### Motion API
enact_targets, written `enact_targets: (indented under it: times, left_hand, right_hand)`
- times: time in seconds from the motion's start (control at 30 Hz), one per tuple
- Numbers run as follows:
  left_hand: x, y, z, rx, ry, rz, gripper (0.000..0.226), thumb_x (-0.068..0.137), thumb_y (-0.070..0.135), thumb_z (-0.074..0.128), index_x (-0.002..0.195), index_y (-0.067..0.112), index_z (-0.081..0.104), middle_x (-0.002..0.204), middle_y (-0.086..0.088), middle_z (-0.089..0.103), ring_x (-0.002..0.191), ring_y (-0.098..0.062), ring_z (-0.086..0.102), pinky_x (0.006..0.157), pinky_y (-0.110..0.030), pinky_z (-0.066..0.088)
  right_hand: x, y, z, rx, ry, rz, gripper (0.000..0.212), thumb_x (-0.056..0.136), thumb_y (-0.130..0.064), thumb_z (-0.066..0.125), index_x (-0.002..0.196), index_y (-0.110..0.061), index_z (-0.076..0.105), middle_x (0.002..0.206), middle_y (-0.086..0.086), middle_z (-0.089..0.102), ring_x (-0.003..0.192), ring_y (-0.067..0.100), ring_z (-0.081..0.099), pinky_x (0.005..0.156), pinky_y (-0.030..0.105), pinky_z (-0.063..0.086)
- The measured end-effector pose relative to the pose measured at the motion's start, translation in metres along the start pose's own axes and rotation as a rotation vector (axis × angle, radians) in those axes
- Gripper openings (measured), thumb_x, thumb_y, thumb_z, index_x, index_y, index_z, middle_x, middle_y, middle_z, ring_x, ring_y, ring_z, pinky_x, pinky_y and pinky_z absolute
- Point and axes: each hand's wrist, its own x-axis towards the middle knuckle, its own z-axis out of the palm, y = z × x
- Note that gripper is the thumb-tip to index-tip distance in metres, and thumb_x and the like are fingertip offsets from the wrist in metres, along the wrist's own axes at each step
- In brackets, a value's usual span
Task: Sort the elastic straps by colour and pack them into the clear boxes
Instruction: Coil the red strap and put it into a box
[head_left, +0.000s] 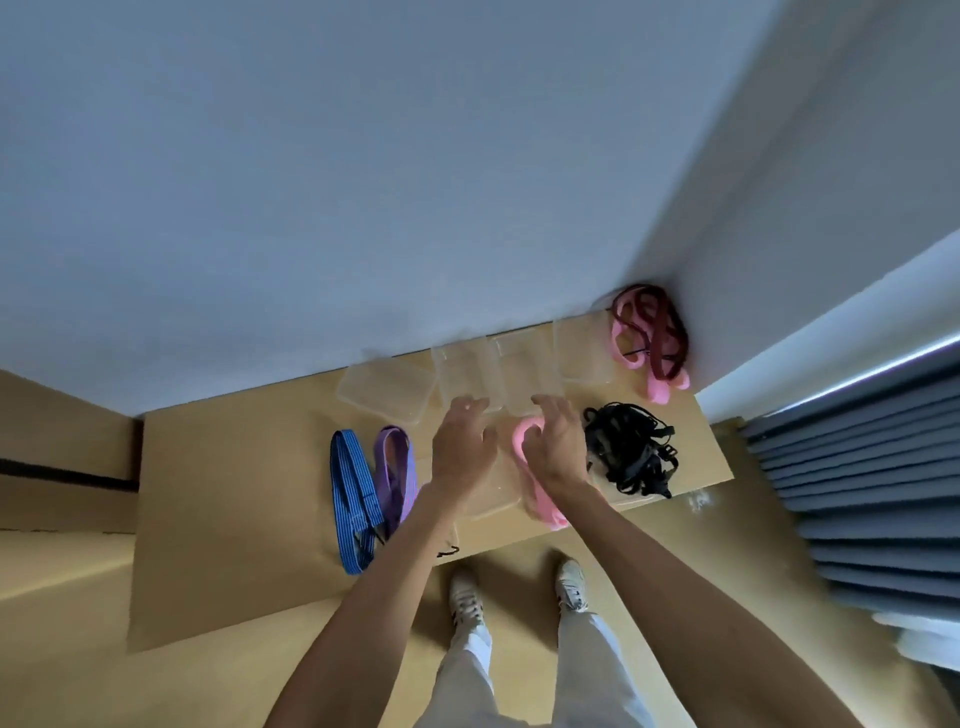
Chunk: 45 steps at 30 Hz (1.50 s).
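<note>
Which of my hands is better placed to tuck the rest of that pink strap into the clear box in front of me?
Probably the right hand: it already rests on the pink strap, whose tail hangs out toward you. The left hand hovers open over the clear box, suited to steadying it.

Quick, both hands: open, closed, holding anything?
Left hand: open, fingers spread over a clear box, no grip.
Right hand: fingers curled on the pink strap, gripping it.

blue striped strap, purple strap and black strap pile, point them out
blue striped elastic strap (349, 488): head view, middle of its left band
purple elastic strap (397, 470): head view, its upper loop
tangled black strap pile (631, 449): head view, centre of pile
</note>
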Motion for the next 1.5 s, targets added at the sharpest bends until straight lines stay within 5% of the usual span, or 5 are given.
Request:
enact_targets:
  times: [0.6, 1.03, 1.2, 1.33, 1.5]
  left_hand:
    - [0.130, 0.229, 0.165, -0.094, -0.122, 0.025, 0.029, 0.092, 0.010, 0.057, 0.118, 0.014, 0.069, 0.109, -0.009, 0.067, 0.100, -0.025, 0.066, 0.088, -0.039, 0.052]
    - [0.217, 0.229, 0.212, -0.326, -0.150, -0.483, 0.007, 0.082, 0.015, 0.065, 0.076, 0.013, 0.062, 0.078, 0.003, 0.062, 0.074, -0.012, 0.055, 0.067, -0.027, 0.041]
    - [0.241, 0.230, 0.227, -0.614, -0.248, -0.552, 0.039, 0.089, 0.006, 0.058, 0.128, 0.011, 0.058, 0.080, -0.001, 0.065, 0.067, -0.017, 0.056, 0.058, -0.034, 0.049]
    - [0.253, 0.226, 0.236, -0.691, -0.276, -0.612, 0.039, 0.096, 0.020, 0.058, 0.118, -0.012, 0.053, 0.053, 0.012, 0.050, 0.047, -0.006, 0.043, 0.047, -0.018, 0.035]
    - [0.259, 0.221, 0.241, -0.779, -0.316, -0.667, 0.037, 0.102, 0.039, 0.051, 0.104, 0.002, 0.058, 0.078, 0.001, 0.054, 0.065, -0.009, 0.051, 0.060, -0.022, 0.038]
  right_hand:
    - [0.173, 0.180, -0.180, 0.079, -0.072, 0.270, 0.044, 0.087, -0.004, 0.056, 0.130, -0.011, 0.061, 0.126, 0.013, 0.053, 0.113, 0.032, 0.057, 0.093, 0.037, 0.049]
    - [0.257, 0.214, -0.152, 0.115, -0.203, 0.316, 0.060, 0.081, -0.003, 0.069, 0.137, -0.003, 0.050, 0.131, 0.019, 0.047, 0.116, 0.035, 0.052, 0.100, 0.035, 0.043]
    - [0.285, 0.218, -0.133, 0.030, -0.224, 0.300, 0.089, 0.079, -0.027, 0.080, 0.152, -0.013, 0.032, 0.134, 0.013, 0.045, 0.126, 0.029, 0.045, 0.104, 0.037, 0.039]
    - [0.303, 0.222, -0.119, 0.065, -0.231, 0.358, 0.091, 0.076, -0.035, 0.082, 0.147, -0.007, 0.032, 0.140, 0.016, 0.045, 0.131, 0.033, 0.045, 0.106, 0.042, 0.041]
    - [0.315, 0.222, -0.103, -0.049, -0.181, 0.421, 0.104, 0.076, -0.040, 0.083, 0.152, 0.000, 0.023, 0.150, 0.019, 0.040, 0.140, 0.033, 0.037, 0.114, 0.042, 0.034]
